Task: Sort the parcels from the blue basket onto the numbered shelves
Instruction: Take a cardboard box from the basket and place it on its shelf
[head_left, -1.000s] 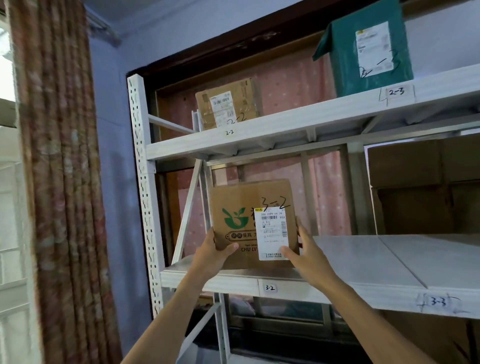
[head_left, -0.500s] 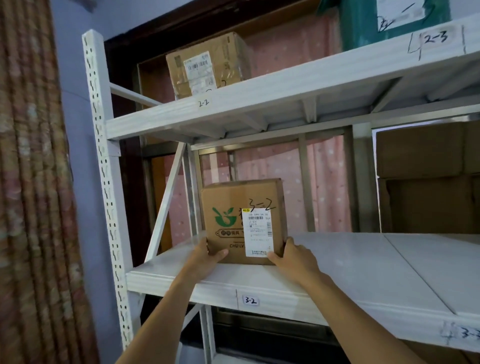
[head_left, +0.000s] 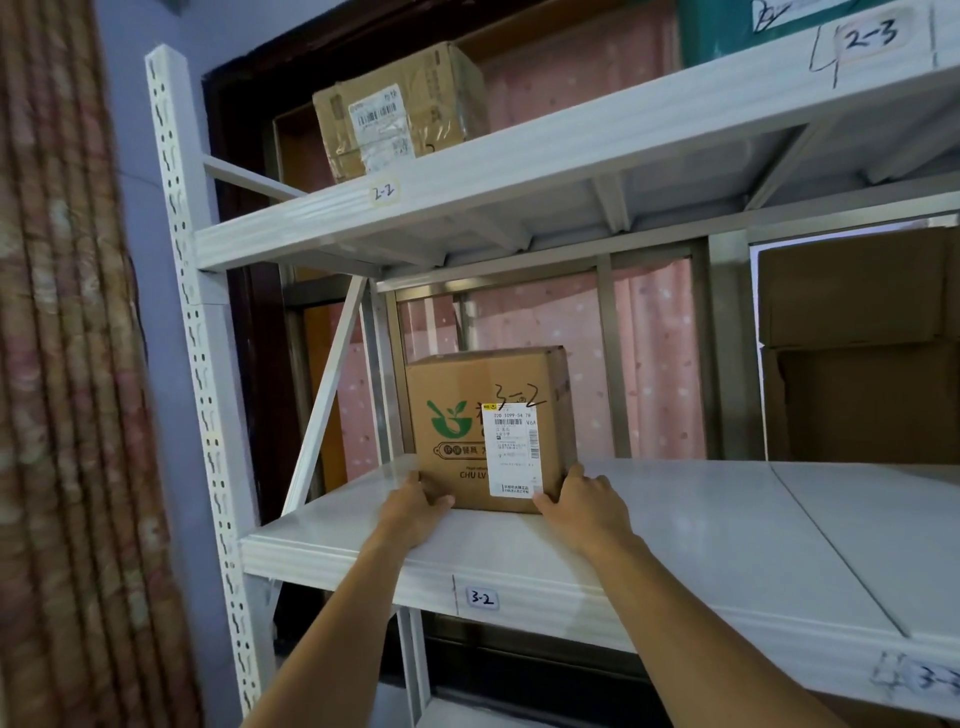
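A brown cardboard parcel (head_left: 467, 410) with a green logo, a white label and "3-2" written on it stands upright on the white shelf (head_left: 649, 551) tagged 3-2. My left hand (head_left: 418, 512) grips its lower left corner. My right hand (head_left: 584, 501) grips its lower right corner. The box rests flat on the shelf board, set back from the front edge. The blue basket is out of view.
The shelf above (head_left: 519, 176) tagged 2-2 carries a taped brown parcel (head_left: 395, 111); a green parcel (head_left: 727, 31) sits over tag 2-3. Large brown cartons (head_left: 857, 348) stand at the back right. A white perforated upright (head_left: 192, 312) and a patterned curtain (head_left: 67, 364) are at left.
The parcel went from held at the shelf's front edge to resting on the board, pushed farther back. Both hands slid down to its bottom corners.
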